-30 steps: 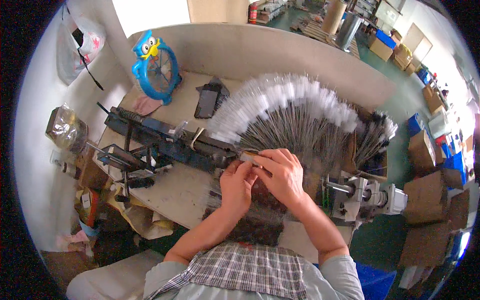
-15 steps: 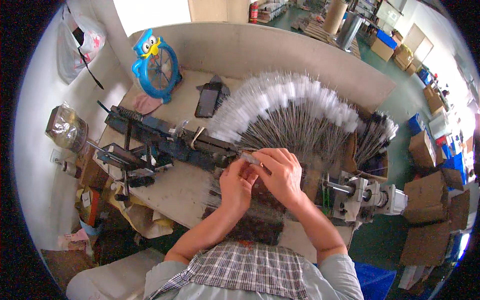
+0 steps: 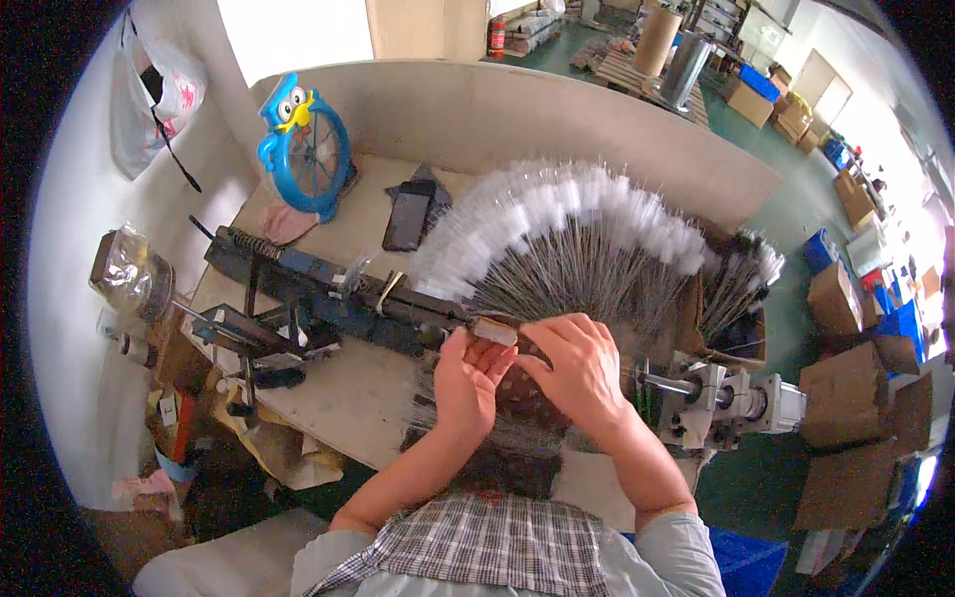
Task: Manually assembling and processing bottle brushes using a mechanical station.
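A short whitish cylindrical piece (image 3: 494, 331), perhaps a brush head, sits at the right end of a long black bench device (image 3: 383, 316). Just below it is my left hand (image 3: 468, 390), palm turned up, with thumb and half-curled fingers apart; whether the fingertips touch the piece is unclear. My right hand (image 3: 579, 370) hovers right of the piece, its thumb and forefinger apart with nothing visible between them. Beyond both hands, many thin wire brushes with white bristle tips (image 3: 557, 204) lie fanned across the table.
A blue cartoon-shaped fan (image 3: 310, 159) and a dark phone (image 3: 408, 217) stand at the back left. To the right are a carton of dark-tipped brushes (image 3: 731, 298) and a metal motor-and-shaft unit (image 3: 726, 398). A low partition (image 3: 557, 109) borders the table's far side.
My right hand has drawn back to the right, off the whitish piece. My left hand has opened below it, so the piece shows more fully. The view has shifted slightly.
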A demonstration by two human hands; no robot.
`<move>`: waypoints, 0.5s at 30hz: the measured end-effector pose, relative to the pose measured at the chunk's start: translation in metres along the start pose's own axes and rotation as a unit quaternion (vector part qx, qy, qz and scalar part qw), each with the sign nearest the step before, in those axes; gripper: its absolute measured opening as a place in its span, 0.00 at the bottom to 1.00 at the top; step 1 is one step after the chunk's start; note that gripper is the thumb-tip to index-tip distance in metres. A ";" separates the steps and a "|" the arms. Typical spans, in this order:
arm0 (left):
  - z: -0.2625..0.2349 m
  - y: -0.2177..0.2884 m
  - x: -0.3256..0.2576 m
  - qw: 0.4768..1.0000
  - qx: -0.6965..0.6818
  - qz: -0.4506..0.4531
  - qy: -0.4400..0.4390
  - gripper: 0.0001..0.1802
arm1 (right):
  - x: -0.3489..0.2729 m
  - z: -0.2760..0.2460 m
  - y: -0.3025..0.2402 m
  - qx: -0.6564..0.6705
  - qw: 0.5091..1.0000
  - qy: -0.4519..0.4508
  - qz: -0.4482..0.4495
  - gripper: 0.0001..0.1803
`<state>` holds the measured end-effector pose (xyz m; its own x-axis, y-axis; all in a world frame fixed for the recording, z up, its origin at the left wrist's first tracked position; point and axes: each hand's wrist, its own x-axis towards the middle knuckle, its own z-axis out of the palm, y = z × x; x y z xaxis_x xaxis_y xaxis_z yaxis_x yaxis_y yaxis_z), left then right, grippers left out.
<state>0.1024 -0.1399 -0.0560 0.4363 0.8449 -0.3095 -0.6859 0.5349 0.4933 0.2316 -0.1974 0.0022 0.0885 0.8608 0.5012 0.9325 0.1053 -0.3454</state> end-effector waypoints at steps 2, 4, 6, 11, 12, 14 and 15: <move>0.000 0.003 -0.006 1.000 -0.029 -0.009 0.005 0.18 | -0.010 0.004 0.007 -0.027 0.998 -0.054 0.007 0.08; -0.002 0.000 -0.003 0.999 0.039 -0.011 0.021 0.31 | -0.014 0.007 0.006 -0.041 0.998 -0.057 0.007 0.08; -0.003 0.001 -0.004 0.998 0.046 -0.023 0.028 0.33 | -0.017 0.005 0.005 -0.046 0.997 -0.061 0.000 0.07; 0.008 0.004 -0.014 0.994 0.090 -0.049 0.028 0.34 | -0.019 -0.001 0.012 0.005 0.999 -0.033 0.011 0.08; 0.006 0.003 -0.014 0.993 0.116 -0.032 0.008 0.35 | -0.018 -0.006 0.012 0.015 0.999 -0.038 0.015 0.09; 0.004 0.006 -0.019 0.992 0.124 -0.032 0.006 0.32 | -0.015 -0.016 0.010 0.051 0.998 -0.011 0.015 0.09; -0.001 0.004 -0.021 0.991 0.130 -0.043 0.010 0.32 | -0.015 -0.019 0.013 0.079 0.997 0.016 -0.004 0.09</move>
<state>0.0901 -0.1558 -0.0483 0.4729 0.7979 -0.3738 -0.4733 0.5879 0.6560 0.2487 -0.2184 0.0055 0.0956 0.8433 0.5289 0.8663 0.1912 -0.4615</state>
